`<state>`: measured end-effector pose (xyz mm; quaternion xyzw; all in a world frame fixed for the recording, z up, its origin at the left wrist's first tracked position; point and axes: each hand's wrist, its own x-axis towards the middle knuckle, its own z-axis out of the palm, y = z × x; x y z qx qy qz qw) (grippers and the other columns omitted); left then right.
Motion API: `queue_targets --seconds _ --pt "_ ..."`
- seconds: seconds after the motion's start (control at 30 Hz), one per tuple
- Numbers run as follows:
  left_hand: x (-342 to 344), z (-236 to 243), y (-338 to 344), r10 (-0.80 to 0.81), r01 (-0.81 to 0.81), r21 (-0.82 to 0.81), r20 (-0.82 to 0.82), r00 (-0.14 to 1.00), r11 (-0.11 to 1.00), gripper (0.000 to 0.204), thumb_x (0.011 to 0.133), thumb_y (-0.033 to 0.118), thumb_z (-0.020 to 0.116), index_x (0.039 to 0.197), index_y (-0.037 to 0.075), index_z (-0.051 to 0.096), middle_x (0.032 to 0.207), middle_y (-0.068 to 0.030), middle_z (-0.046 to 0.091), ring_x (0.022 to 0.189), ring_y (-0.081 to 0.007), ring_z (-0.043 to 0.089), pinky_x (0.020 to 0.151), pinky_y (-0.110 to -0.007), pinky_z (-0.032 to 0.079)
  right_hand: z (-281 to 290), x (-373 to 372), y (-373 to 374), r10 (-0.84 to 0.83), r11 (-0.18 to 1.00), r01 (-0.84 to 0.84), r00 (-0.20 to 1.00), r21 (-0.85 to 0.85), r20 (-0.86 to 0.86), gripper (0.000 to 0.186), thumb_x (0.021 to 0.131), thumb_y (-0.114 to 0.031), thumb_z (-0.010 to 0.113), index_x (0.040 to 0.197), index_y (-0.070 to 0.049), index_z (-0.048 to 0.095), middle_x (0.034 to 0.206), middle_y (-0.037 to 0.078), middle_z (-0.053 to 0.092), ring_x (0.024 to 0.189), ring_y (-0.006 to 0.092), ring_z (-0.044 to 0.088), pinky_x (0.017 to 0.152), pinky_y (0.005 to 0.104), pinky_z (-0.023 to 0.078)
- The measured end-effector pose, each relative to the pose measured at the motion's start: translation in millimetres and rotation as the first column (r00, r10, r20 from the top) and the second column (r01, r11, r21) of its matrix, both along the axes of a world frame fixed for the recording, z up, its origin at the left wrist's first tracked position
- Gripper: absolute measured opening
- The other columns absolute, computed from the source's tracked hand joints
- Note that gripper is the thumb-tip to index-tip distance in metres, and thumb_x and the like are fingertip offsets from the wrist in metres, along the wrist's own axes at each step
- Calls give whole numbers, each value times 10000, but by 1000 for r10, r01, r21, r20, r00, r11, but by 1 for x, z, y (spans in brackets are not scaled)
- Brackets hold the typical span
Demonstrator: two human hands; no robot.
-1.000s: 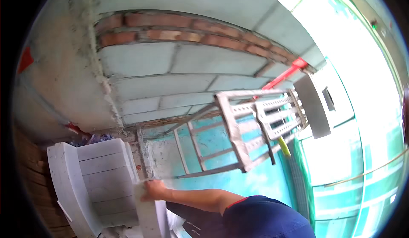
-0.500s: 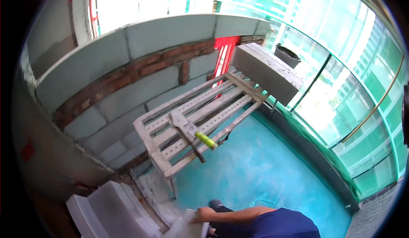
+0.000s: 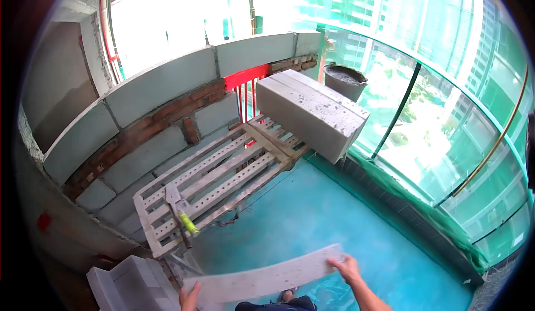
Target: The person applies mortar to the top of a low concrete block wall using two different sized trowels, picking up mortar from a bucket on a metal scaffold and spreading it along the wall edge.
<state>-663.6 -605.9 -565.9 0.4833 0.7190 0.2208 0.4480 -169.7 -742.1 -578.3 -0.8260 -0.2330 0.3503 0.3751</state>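
1. Long, flat, pale-grey slab is now spanning crosswise between both hands, having shifted away from the lower-left block stack since the earlier frame.
2. Grey block wall with a red-brick band is running along the left side.
3. Smooth turquoise floor is showing beyond the slab.
4. Slatted, perforated metal platform is standing beside the wall.
5. Thick, speckled, pale-grey block is resting on the platform's far end.
6. Whitish block stack is sitting left of the slab, apart from it.
7. Dark round bucket is standing just behind the thick block.
8. Grey metal tool with a yellow-green handle is lying on the platform's near end.
9. Right hand is pinching the slab's right end; left hand is gripping its left end, fingers partly hidden.
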Motion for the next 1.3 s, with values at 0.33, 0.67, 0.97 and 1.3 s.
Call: queue_targets --seconds 0.33,0.67,0.97,1.3 --pt "308 86 205 -658 730 33 -405 634 683 873 609 788 608 1024 21 648 1070 -212 644 1011 -337 617 872 -395 472 66 79 -148 -453 859 512 731 28 510 496 809 -428 689 1033 13 653 877 145 684 744 238 612 699 365 490" --pt "410 216 426 -542 758 251 -569 618 601 853 624 790 609 938 1 696 993 -184 669 965 -317 633 842 -399 479 139 66 54 -506 843 538 791 4 345 629 797 -453 712 1136 64 597 966 215 670 858 246 611 810 371 467" --pt "444 229 658 -464 641 346 -470 751 685 778 567 739 674 950 64 713 907 -124 703 871 -245 676 771 -347 504 160 111 280 -443 875 376 877 306 189 371 785 -226 746 1003 48 622 855 87 661 778 147 571 733 301 467" --pt "483 142 743 -395 576 402 -449 802 712 738 689 655 667 1118 58 597 1129 -188 617 1070 -319 582 871 -419 462 100 105 348 -343 818 318 939 480 -37 585 821 -74 668 1318 51 387 1240 136 526 1147 213 509 961 305 403"
